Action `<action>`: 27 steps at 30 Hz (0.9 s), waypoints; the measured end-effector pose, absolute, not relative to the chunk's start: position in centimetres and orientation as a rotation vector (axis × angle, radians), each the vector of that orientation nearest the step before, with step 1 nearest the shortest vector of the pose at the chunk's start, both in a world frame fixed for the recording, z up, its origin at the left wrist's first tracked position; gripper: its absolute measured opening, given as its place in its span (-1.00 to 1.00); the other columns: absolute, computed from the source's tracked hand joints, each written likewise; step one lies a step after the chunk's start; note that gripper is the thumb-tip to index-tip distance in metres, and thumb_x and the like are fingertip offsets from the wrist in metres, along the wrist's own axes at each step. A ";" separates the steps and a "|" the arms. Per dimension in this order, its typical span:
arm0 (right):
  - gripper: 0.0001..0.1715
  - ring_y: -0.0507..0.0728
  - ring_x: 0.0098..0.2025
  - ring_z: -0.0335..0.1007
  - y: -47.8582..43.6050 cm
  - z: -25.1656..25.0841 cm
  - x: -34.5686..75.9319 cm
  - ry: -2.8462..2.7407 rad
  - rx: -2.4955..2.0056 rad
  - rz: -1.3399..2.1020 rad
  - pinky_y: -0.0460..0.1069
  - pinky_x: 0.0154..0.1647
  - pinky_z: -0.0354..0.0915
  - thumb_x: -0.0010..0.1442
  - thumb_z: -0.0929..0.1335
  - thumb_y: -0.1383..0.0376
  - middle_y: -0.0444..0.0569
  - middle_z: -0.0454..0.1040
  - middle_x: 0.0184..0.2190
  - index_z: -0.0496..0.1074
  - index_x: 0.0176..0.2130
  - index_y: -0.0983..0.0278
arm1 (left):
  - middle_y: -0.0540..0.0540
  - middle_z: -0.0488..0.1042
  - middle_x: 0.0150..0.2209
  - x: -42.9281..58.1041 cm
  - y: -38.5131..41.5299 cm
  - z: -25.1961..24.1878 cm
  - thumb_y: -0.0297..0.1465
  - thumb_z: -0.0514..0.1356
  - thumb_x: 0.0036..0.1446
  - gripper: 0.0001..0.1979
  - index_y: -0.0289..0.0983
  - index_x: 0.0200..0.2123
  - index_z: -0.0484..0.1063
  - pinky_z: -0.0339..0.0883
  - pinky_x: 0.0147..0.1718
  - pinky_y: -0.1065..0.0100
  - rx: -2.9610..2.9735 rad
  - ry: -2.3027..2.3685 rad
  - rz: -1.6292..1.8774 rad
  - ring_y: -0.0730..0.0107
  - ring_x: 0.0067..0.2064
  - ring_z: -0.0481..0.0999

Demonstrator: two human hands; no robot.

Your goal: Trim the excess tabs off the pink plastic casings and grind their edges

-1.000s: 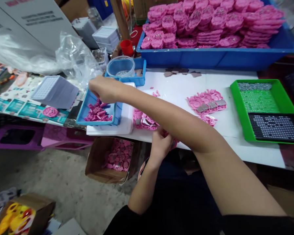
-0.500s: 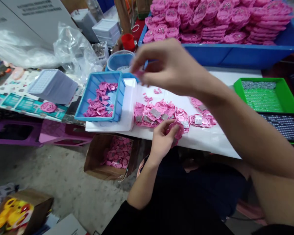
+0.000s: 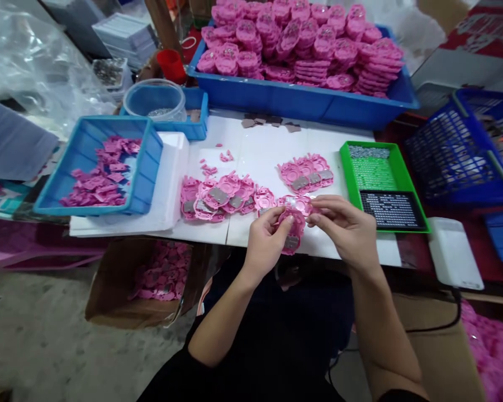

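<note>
My left hand (image 3: 268, 240) is closed around the edge of a pink plastic shell (image 3: 293, 226), thumb on top, with a grey metal plate (image 3: 291, 242) in its lower part. At the shell's upper right, my right hand (image 3: 350, 229) pinches thumb and fingers together on what looks like a small pink plastic piece, mostly hidden by the fingertips. More pink shells with grey plates (image 3: 230, 192) lie overlapped to the left on the white tabletop (image 3: 251, 151). Just behind my hands lies another shell (image 3: 302, 205), and a short row of shells (image 3: 305, 172) is farther back.
A light-blue bin (image 3: 146, 184) of small pink parts stands left. A blue crate (image 3: 302, 100) heaped with pink shells is behind. To the right are a green tray (image 3: 350, 184) and a white device (image 3: 456, 251). Below the table edge sits a cardboard box (image 3: 109, 290) of shells.
My right hand has come down and right from its raised place near the light-blue bin to the shell in my left hand. The view has swung right.
</note>
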State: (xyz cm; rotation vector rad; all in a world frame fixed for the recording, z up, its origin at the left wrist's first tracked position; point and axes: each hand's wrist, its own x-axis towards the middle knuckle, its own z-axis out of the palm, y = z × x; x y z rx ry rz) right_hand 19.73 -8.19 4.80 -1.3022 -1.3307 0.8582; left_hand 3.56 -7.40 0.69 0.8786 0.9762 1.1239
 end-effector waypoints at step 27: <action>-0.45 0.19 0.10 0.58 -10.7 -1.6 20.0 -1.679 -1.179 0.056 0.16 0.08 0.57 0.23 0.42 0.62 0.04 0.60 0.08 0.56 0.12 0.19 | -0.18 0.69 -0.09 5.4 -7.8 -1.2 -0.17 0.36 0.23 -0.64 -0.29 -0.03 0.60 0.54 -0.06 0.33 1.053 0.875 1.062 0.28 -0.07 0.67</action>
